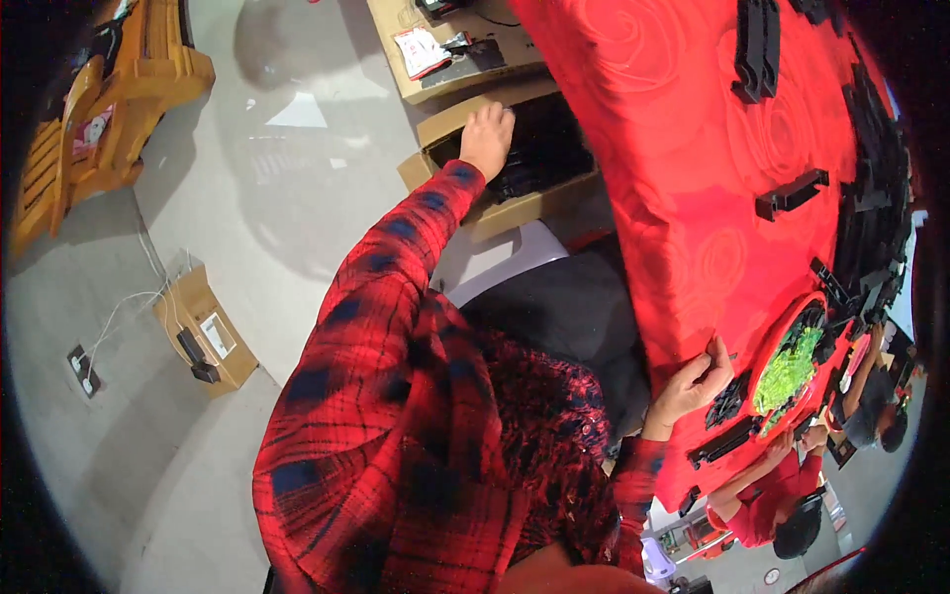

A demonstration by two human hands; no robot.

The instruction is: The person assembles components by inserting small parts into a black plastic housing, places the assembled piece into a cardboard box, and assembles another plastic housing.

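Nearest the camera, the person's red and dark checked flannel sleeves (396,416) fill the lower middle of the view. The right hand (696,381) rests with curled fingers on the near edge of the table covered in a red cloth with a swirl pattern (673,148), gripping nothing that can be made out; a flat black plastic part (729,399) lies just beside its fingertips. Just past that part sits a red round tray (767,348) heaped with bright green pieces (789,368), and more long black plastic parts (792,193) lie scattered over the cloth and piled along its far side. The left arm stretches out away from the table, and the left hand (487,137) reaches down into an open brown cardboard box (515,203) on the grey floor, its fingers laid on the black parts (539,163) stacked inside; whether it grips one cannot be told. Beyond that box stands a second cardboard box (465,74) with a white packet on top. Farther left, a small cardboard box (203,332) with white cables sits on the floor, and an orange wooden frame (109,109) lies beyond it.
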